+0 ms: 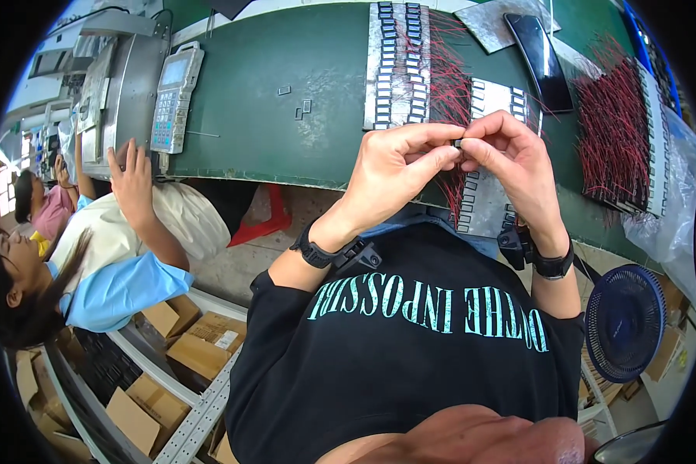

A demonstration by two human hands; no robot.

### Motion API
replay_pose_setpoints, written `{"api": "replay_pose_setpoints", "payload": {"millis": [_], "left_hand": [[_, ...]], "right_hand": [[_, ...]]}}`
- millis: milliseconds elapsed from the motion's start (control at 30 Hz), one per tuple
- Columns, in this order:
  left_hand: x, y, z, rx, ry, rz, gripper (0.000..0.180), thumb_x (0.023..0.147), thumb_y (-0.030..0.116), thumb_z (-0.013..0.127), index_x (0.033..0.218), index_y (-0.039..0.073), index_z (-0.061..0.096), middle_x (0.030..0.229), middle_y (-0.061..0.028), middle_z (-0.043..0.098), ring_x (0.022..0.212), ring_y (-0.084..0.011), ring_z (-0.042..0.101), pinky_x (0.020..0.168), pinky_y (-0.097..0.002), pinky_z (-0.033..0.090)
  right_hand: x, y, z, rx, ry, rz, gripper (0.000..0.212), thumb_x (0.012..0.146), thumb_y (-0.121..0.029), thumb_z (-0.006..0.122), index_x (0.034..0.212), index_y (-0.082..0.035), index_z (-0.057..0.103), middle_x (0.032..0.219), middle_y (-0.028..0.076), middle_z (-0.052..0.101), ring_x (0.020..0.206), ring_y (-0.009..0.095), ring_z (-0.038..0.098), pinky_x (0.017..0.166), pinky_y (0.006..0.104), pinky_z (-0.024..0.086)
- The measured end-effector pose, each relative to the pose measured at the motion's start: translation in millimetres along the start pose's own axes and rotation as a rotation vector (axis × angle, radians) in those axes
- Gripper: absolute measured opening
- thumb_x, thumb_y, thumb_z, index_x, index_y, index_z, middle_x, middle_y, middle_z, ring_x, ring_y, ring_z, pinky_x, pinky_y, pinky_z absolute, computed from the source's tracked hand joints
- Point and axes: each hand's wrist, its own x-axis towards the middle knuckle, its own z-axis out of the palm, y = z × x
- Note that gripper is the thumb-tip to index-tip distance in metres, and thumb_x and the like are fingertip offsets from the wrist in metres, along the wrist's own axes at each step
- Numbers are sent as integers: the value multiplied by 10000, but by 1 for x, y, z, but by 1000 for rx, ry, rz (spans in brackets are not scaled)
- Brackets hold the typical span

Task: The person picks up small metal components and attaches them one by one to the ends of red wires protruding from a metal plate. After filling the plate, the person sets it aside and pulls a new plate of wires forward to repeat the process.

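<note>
Green counter is stretching out ahead of me, carrying rows of small grey parts with red wires. I am holding one tiny dark part up over the counter's near edge, pinched between both hands. My left hand is closing on it from the left with thumb and forefinger; my right hand is nipping it from the right, fingers curled narrow. The part is sitting exactly where the fingertips meet, so neither hand is nearer. I cannot tell its long axis; it is too small. More wired parts are lying well off to my right, beside a phone.
</note>
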Motion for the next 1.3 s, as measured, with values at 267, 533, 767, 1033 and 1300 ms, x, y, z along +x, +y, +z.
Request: {"api": "replay_pose_setpoints", "payload": {"millis": [267, 533, 767, 1033, 1300], "left_hand": [[-10, 4, 2, -48, -21, 21, 191, 944, 12, 626, 1110, 0, 720, 969, -84, 751, 872, -131, 717, 764, -274, 587], [-94, -3, 80, -15, -195, 171, 155, 874, 82, 662, 985, 5, 737, 867, -145, 729, 751, -232, 708, 677, -350, 536], [-94, 23, 13, 335, 96, 448, 167, 880, 78, 632, 989, -23, 707, 880, -158, 721, 819, -310, 707, 679, -383, 546], [-126, 44, -14, 586, 269, 609, 197, 912, 136, 648, 1060, 13, 688, 1036, -142, 717, 930, -337, 702, 774, -400, 584], [-260, 139, -141, 276, 646, 551, 202, 977, 162, 659, 1089, 2, 711, 884, -87, 732, 750, -151, 699, 698, -260, 570]], "right_hand": [[-7, -8, 8, 48, -20, 52, 123, 973, -68, 654, 1027, -23, 553, 910, 19, 607, 815, 94, 627, 724, 230, 505], [-169, -21, 23, -178, 283, 82, 183, 960, 18, 621, 1130, 10, 553, 947, 25, 572, 851, 84, 539, 774, 212, 468], [-90, -14, 59, -330, 115, -206, 129, 950, 9, 649, 1058, 22, 579, 911, 29, 590, 815, 91, 563, 748, 218, 481], [-108, -14, 42, -424, 94, -235, 146, 985, -43, 622, 1125, -6, 599, 999, 80, 656, 896, 144, 621, 824, 285, 520], [-153, -52, -3, -392, -68, -521, 118, 983, -31, 610, 1097, -2, 605, 978, 106, 666, 857, 171, 644, 841, 322, 551]]}}
